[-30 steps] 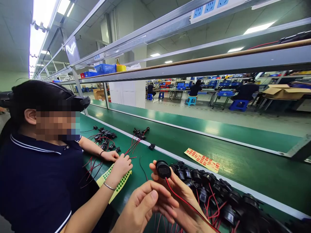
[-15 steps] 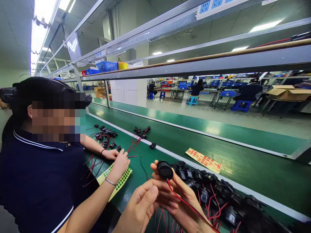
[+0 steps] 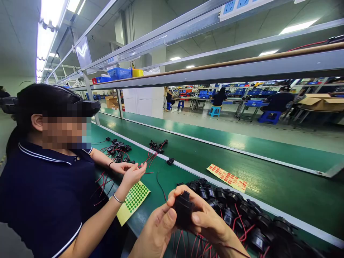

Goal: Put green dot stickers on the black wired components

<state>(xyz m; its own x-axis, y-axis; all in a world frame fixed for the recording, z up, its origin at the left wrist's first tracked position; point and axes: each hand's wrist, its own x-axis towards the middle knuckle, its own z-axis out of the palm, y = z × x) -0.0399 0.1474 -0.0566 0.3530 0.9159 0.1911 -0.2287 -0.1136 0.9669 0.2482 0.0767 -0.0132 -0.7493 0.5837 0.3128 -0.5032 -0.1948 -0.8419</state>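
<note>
Between my two hands is a black wired buzzer (image 3: 184, 210), held above the near edge of the green bench, its flat side and a small raised tab facing me. My left hand (image 3: 156, 229) pinches it from the left with thumb and fingers. From the right, my right hand (image 3: 208, 215) is closed around it, fingers over the top and thumb at the lower side. A dark wire (image 3: 233, 248) runs off below my right hand. Just beyond and to the right lies a heap of similar black buzzers (image 3: 231, 200) with red and black wires.
At my left sits a co-worker (image 3: 48, 186), hands over a sheet of green dot stickers (image 3: 135, 197). More buzzers (image 3: 118, 148) lie near them. A sheet of red stickers (image 3: 228, 177) rests past the white strip. A shelf (image 3: 215, 70) crosses above the bench.
The buzzer has turned from showing its round face to showing its tabbed side. My right hand has shifted from supporting beneath to gripping its right side. The co-worker's hands have moved slightly.
</note>
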